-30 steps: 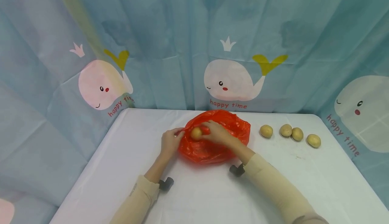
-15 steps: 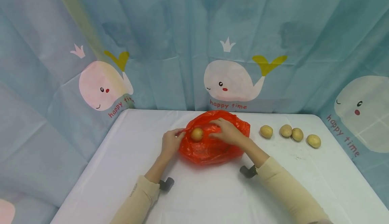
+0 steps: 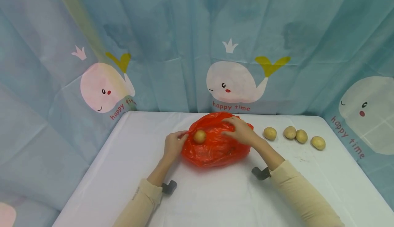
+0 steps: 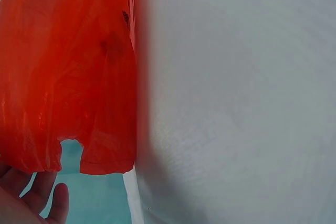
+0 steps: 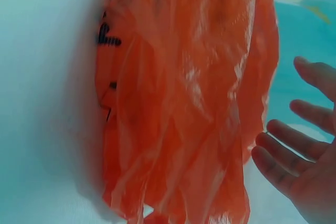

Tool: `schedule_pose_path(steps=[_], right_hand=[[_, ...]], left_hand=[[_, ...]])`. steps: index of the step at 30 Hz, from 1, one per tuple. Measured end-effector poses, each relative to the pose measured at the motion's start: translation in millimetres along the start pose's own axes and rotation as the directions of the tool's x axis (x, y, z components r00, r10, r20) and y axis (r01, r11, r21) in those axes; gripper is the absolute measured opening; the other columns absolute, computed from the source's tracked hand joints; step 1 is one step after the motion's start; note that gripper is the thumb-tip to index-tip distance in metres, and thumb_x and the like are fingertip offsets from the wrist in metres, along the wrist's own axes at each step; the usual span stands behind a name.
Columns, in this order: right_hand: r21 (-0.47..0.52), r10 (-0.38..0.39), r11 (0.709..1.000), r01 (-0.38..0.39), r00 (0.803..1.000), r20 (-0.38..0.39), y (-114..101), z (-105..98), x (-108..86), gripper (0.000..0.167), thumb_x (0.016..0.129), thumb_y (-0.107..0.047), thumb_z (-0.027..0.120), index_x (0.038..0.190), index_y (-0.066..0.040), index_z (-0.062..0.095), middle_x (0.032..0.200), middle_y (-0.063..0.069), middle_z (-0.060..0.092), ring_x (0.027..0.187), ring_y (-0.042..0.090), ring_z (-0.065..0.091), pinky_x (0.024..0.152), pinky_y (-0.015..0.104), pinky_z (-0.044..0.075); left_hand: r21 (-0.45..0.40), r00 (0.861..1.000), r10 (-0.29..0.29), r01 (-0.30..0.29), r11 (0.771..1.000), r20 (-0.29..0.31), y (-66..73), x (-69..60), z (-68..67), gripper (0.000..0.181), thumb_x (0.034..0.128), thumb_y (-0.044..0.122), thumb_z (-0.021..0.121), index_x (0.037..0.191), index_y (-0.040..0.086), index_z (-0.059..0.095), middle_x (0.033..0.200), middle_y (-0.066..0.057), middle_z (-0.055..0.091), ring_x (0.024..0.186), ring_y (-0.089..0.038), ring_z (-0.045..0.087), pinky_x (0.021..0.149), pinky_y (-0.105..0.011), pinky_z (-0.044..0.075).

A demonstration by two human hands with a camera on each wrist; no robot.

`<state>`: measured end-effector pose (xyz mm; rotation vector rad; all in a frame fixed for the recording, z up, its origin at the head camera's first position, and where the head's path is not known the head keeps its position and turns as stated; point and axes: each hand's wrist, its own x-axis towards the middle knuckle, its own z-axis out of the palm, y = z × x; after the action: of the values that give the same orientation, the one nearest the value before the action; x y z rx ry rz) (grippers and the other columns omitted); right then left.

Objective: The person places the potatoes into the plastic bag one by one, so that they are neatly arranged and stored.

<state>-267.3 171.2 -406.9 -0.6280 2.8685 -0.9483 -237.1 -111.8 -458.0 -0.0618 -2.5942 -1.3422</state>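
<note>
Pinching bag (image 3: pixel 212 153) by edge: left hand (image 3: pixel 173 145). Right hand (image 3: pixel 244 131) over bag, grip loose, fingers spread. Potato (image 3: pixel 199 136) inside.

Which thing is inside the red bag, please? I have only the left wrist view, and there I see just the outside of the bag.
Observer: In the head view, one potato shows in the mouth of the red bag, toward its left side.
Operator: Thank you. Where is the right hand? It does not appear in my picture.
Observer: The right hand is over the right part of the bag.
Operator: And are there other potatoes outside?
Observer: Yes, four more potatoes lie on the table, to the right of the bag.
</note>
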Motion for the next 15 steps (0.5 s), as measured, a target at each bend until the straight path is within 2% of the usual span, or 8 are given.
schedule_pose_path(steps=[7,15], right_hand=[[-0.017,0.016,1.0,-0.016,1.0,-0.018,4.9,-8.6,-4.1,0.056,0.088,-0.031,0.071,0.137,-0.009,0.054,0.141,0.019,0.051,0.126,0.038,0.051,0.102,0.059,0.046],[-0.04,0.01,0.999,-0.012,0.999,-0.047,15.5,-15.2,-9.7,0.053,0.088,-0.029,0.071,0.134,-0.006,0.056,0.128,0.02,0.058,0.116,0.039,0.057,0.096,0.054,0.051]], left_hand=[[0.004,1.0,0.016,-0.016,1.0,-0.008,0.8,1.6,-0.4,0.024,0.0941,0.018,0.064,0.113,0.007,0.073,0.103,-0.009,0.075,0.087,-0.022,0.063,0.074,-0.03,0.058],[-0.015,1.0,-0.002,0.003,1.0,0.002,-0.1,-1.2,-0.1,0.024,0.0939,0.018,0.064,0.113,0.007,0.073,0.103,-0.01,0.075,0.09,-0.023,0.064,0.078,-0.034,0.06]])
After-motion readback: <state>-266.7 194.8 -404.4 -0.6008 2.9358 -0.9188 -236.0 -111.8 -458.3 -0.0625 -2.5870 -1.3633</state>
